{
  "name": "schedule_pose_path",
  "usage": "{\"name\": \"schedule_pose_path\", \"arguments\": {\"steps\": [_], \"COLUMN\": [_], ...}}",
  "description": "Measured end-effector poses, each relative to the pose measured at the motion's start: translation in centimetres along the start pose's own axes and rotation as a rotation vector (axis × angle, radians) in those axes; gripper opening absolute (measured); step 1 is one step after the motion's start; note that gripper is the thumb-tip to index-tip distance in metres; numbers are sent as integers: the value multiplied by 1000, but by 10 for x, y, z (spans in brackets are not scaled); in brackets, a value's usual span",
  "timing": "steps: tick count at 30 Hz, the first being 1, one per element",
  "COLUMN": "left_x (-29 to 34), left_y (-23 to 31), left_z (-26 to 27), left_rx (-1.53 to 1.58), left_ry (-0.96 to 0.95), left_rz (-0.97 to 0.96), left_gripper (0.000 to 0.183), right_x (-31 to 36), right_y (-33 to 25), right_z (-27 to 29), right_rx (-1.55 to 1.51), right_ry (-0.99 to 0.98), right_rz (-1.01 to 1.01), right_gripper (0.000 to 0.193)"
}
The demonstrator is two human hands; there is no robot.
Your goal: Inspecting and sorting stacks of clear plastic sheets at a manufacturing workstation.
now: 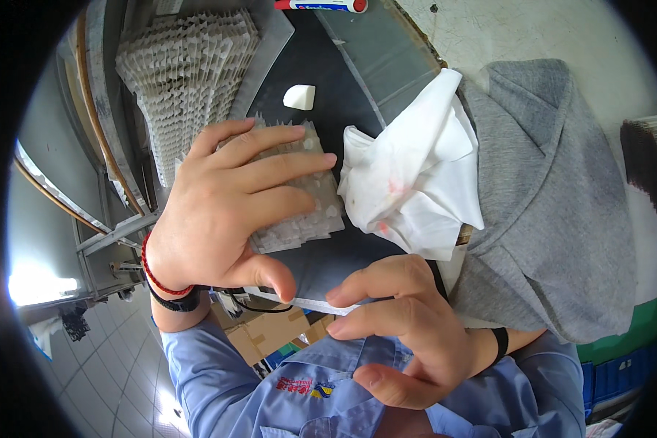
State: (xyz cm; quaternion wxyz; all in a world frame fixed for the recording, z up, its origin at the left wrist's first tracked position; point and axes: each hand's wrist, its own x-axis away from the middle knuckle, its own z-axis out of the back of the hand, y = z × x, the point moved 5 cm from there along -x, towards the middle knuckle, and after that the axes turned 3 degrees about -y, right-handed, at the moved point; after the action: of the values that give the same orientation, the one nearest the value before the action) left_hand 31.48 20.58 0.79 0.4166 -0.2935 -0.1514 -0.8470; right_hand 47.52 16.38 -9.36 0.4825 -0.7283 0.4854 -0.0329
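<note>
Black work surface (328, 62) is topped by a translucent ridged stack (303, 228), partly covered by the left hand (215, 201), fingers spread, while right hand (420, 328) is held near the front edge, thumb and fingers apart.

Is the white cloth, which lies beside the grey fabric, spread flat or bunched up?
Bunched up: the white cloth shows deep creases and overlapping layers, with its edges gathered unevenly.

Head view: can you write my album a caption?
Left hand spread over a jagged translucent stack, right hand empty, white cloth nearby.
</note>
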Motion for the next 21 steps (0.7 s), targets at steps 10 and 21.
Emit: {"name": "schedule_pose_path", "arguments": {"steps": [10,21], "left_x": [-3,4], "left_y": [-1,-2], "left_z": [0,7], "left_rx": [51,122], "left_ry": [-7,58], "left_rz": [36,5], "left_gripper": [92,92], "right_x": [-1,1], "right_y": [-1,-1], "right_z": [0,1], "right_rx": [-1,19], "right_ry": [8,-40], "right_rz": [1,-10], "right_gripper": [36,35]}}
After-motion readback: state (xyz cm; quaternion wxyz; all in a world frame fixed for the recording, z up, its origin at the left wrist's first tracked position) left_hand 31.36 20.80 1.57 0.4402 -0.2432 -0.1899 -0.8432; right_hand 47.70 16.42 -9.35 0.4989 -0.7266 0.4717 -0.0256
